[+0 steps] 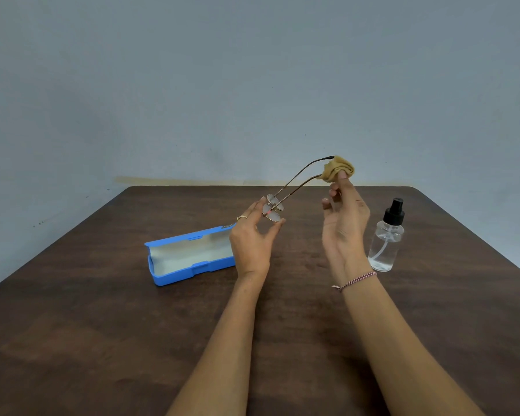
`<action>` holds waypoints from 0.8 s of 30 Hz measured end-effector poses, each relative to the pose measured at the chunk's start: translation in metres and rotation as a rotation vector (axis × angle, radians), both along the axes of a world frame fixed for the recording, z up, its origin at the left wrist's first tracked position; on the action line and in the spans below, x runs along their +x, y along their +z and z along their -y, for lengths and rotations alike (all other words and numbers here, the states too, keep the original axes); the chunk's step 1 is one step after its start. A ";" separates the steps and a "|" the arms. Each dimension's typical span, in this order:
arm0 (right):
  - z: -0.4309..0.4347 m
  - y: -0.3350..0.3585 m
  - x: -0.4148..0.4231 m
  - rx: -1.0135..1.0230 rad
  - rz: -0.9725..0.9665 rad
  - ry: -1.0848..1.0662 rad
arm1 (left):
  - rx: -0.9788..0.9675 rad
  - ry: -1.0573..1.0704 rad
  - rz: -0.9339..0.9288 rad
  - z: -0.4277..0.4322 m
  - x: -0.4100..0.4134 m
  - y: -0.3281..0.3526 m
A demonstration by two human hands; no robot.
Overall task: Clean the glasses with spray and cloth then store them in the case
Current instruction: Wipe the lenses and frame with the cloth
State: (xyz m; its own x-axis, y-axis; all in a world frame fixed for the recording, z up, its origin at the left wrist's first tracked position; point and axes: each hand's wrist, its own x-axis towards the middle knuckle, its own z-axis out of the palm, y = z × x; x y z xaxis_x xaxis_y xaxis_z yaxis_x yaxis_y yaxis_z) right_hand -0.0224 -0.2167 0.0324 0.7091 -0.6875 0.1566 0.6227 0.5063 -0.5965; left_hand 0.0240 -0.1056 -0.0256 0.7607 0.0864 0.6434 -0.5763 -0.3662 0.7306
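Head view: left grip [249, 244] pinches thin wire glasses [271, 215]; right grip [344, 223] pinches crumpled tan cloth [338, 169].

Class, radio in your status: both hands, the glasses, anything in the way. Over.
Left hand pinches glasses at the lenses, held up. Right hand pinches cloth round a temple tip. Case open, empty; spray bottle upright beside right hand, path clear.

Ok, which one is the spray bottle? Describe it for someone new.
On the dark wooden table, look right, just past the right hand. The bottle stands upright there: clear plastic, black spray top, some liquid inside. The only other thing on the table, the case, is blue and lies open at left.
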 end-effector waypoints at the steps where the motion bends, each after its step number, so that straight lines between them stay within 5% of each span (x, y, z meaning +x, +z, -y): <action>1: 0.002 0.001 -0.001 0.045 0.023 0.021 | -0.021 -0.008 -0.009 0.000 0.001 -0.001; 5: 0.010 -0.001 0.002 0.045 -0.006 0.025 | -0.123 -0.028 -0.046 -0.002 0.004 -0.002; 15: 0.003 -0.023 0.012 -0.747 -0.312 0.073 | -0.152 -0.056 -0.073 -0.001 0.002 0.001; 24: -0.010 -0.025 0.012 -1.077 -0.279 0.095 | -0.047 -0.064 -0.038 -0.002 -0.008 0.008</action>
State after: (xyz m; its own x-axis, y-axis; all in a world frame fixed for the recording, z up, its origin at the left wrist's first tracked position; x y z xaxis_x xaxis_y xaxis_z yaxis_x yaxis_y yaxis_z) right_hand -0.0106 -0.2071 0.0074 0.8548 -0.2298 0.4653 0.3850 -0.3204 -0.8655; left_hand 0.0161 -0.1040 -0.0179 0.7891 0.0668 0.6106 -0.5692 -0.2942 0.7678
